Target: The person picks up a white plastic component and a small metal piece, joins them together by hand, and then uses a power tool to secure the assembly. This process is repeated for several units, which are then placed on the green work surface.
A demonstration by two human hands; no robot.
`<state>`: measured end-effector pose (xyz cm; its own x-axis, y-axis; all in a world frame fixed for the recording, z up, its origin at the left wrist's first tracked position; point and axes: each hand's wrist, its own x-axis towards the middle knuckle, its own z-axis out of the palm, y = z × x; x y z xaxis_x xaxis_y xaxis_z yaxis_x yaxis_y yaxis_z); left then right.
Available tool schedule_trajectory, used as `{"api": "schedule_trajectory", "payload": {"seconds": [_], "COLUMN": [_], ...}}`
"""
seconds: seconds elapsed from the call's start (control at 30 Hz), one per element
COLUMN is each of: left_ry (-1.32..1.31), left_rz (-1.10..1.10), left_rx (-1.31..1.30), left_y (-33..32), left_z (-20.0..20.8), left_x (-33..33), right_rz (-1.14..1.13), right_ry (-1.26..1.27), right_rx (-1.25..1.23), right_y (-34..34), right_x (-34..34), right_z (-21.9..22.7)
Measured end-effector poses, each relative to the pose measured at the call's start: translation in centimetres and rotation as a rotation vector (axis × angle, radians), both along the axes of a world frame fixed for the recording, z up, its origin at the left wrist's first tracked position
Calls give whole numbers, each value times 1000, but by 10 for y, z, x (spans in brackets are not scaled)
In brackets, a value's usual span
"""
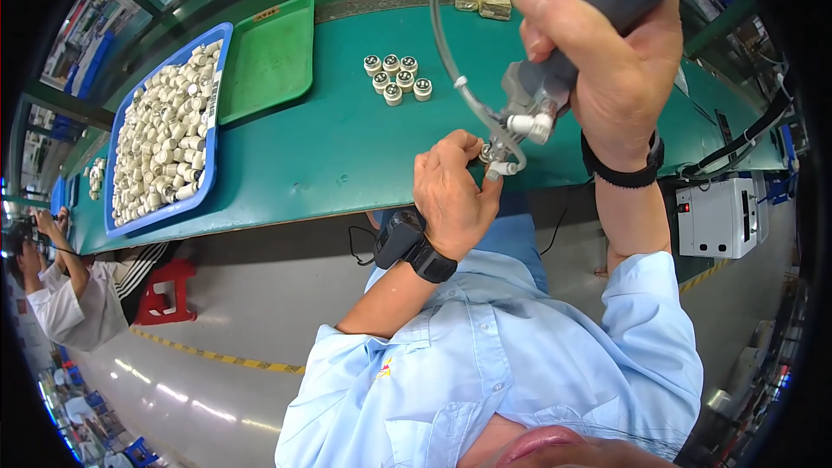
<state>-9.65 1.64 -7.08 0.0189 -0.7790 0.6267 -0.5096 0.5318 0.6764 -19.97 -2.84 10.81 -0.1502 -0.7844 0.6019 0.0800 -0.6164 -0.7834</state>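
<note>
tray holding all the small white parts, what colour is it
Blue: the rectangular plastic tray has a blue rim, seen best in the head view.

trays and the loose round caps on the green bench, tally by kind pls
Blue plastic tray heaped with small white parts: 1
Empty green plastic tray: 1
Loose small round white-and-silver caps grouped on the bench: 7
Total: 9

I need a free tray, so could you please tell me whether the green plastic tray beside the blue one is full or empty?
Empty: the green plastic tray shows only bare floor.
</note>
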Motion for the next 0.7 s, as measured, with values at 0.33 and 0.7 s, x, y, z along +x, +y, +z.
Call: {"api": "schedule_trajectory", "payload": {"seconds": [0.33, 0.7], "left_ry": [-27, -260], "left_rz": [13, -100], "left_rx": [-6, 16], "left_y": [-5, -8], "left_z": [-1, 25], "left_x": [0, 21], "right_rz": [53, -153], "right_ry": [-54, 45], "right_rx": [-12, -165], "right_y": [0, -21], "right_x": [12, -159], "right_z": [1, 50]}}
